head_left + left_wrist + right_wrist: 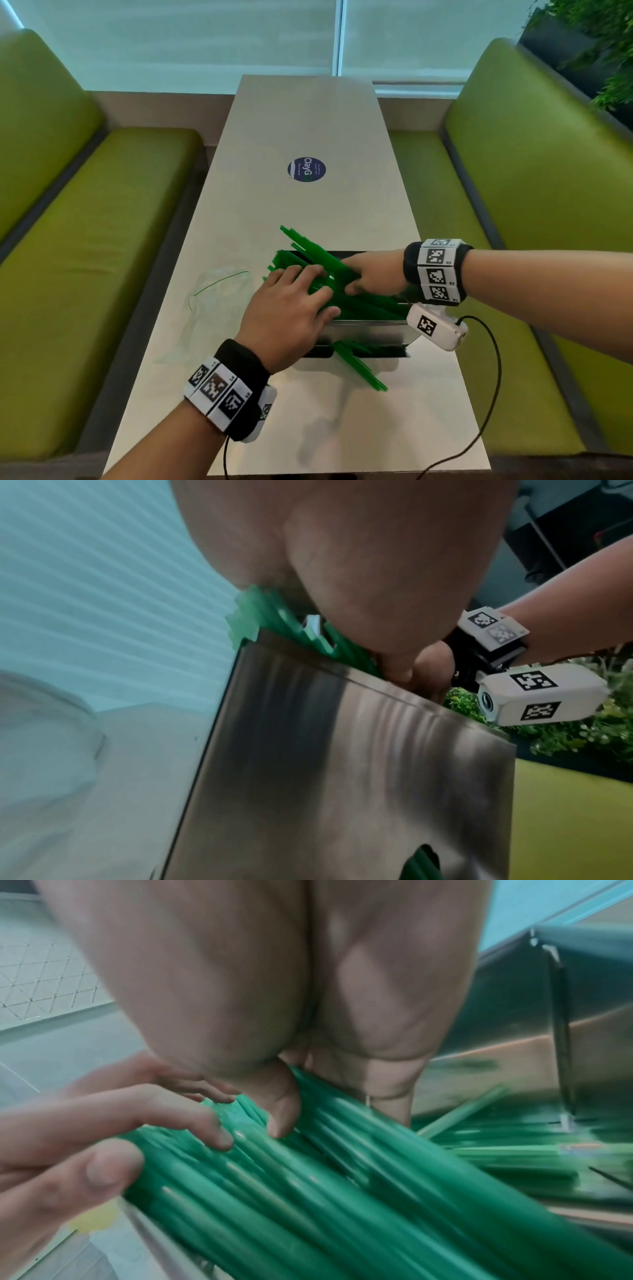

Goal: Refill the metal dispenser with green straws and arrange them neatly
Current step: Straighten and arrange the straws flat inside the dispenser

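The metal dispenser [370,330] [342,750] stands on the near half of the table [308,137]. A heap of green straws [363,301] [342,1191] lies slanted in its open top, with ends sticking out past the far left rim. My left hand [323,291] lies on the heap with spread fingers [205,1123] pressing down. My right hand [354,277] reaches in from the right, and its thumb [281,1118] and fingers pinch a bunch of straws. More straws [359,370] poke out of the lower front slot onto the table.
An empty clear plastic bag [212,301] lies left of the dispenser. A round blue sticker [306,169] marks the table's middle. Green benches [85,274] flank both long sides. A black cable [493,377] loops over the near right corner.
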The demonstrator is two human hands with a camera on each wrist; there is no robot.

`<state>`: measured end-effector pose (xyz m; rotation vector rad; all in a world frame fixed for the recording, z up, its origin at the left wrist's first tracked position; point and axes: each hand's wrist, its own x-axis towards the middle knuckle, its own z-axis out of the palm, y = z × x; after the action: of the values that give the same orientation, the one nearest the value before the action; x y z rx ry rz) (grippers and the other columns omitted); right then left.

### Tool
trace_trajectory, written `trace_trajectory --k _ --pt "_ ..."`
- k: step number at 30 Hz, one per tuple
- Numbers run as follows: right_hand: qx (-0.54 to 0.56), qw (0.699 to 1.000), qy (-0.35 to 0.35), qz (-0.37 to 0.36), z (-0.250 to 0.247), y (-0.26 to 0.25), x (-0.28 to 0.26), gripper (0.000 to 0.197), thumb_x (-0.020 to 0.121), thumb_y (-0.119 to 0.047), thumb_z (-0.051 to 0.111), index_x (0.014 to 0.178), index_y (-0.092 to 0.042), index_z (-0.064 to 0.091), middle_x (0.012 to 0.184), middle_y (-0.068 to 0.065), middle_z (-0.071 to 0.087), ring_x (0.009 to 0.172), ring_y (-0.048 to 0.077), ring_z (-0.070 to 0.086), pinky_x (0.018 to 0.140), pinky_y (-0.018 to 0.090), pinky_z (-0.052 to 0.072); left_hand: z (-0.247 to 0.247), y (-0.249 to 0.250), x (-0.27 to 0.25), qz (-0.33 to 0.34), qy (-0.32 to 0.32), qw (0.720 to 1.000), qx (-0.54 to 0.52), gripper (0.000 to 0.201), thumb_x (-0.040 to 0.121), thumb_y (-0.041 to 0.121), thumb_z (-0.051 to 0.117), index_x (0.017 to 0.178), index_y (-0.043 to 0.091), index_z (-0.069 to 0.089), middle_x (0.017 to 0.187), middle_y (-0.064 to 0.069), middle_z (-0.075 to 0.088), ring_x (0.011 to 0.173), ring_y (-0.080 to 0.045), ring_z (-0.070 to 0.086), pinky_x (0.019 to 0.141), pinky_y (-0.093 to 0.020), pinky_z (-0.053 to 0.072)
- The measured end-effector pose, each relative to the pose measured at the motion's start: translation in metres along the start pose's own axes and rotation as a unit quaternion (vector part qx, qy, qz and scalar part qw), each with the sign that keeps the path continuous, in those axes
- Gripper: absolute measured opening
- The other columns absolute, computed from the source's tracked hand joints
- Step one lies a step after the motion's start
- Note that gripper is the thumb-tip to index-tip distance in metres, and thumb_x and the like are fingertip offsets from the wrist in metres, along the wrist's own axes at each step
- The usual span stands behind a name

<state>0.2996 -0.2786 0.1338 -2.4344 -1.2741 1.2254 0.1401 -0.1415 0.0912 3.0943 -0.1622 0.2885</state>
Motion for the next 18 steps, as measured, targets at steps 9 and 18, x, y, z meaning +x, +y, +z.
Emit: trace_trajectory --k 9,18 --pt "-0.031 0.998 0.055 -0.008 -0.007 0.003 0.000 0.019 0.098 -0.014 0.054 0.116 -0.018 0.056 0.104 0.001 0.069 0.087 0.015 0.060 0.078 0.028 0.047 -0.005 -0.002 0.013 -0.009 -0.055 0.997 0.058 0.044 0.094 0.052 0.042 0.122 0.019 0.051 0.121 -0.007 0.050 0.084 -0.026 0.056 0.077 -0.041 0.045" --pt "0.053 0.983 0.165 -0.061 -0.031 -0.002 -0.012 0.019 0.097 -0.009 0.055 0.110 -0.019 0.063 0.090 -0.004 0.075 0.086 0.012 0.071 0.080 0.024 0.053 -0.009 -0.006 0.025 -0.011 -0.111 0.991 0.074 0.055 0.091 0.055 0.029 0.100 0.018 0.069 0.135 -0.008 0.047 0.117 -0.026 0.042 0.096 -0.042 0.037"
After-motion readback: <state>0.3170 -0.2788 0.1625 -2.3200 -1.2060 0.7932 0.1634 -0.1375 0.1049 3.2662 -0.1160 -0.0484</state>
